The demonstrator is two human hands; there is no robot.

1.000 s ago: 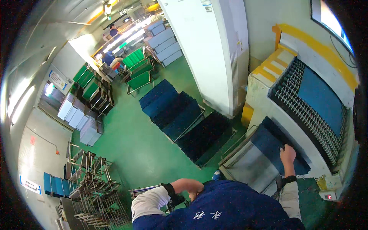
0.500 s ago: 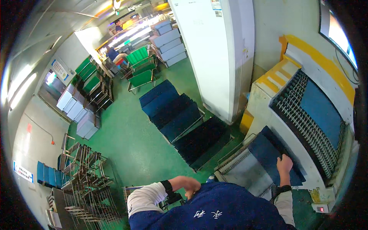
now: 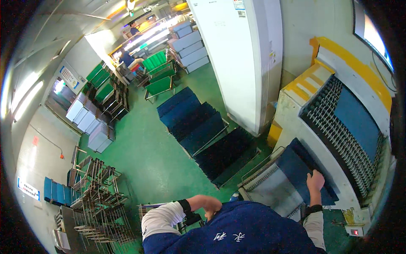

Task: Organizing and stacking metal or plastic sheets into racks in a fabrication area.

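While the left hand (image 3: 211,206) curls at the waist, can't tell if holding, the right hand (image 3: 315,181) has its grip pinched on a dark blue panel (image 3: 294,167) atop the metal-framed rack (image 3: 261,178). Roller conveyor (image 3: 338,129) alongside. Beyond: floor racks (image 3: 239,168) full of similar panels (image 3: 222,154), tall white cabinet (image 3: 234,59), stacked grey bins (image 3: 190,51).

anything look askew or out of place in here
The bare metal-framed racks at lower left look untidy, piled at uneven angles. The flat dark-blue panels by the right hand overlap with edges unaligned. No spill stands out.
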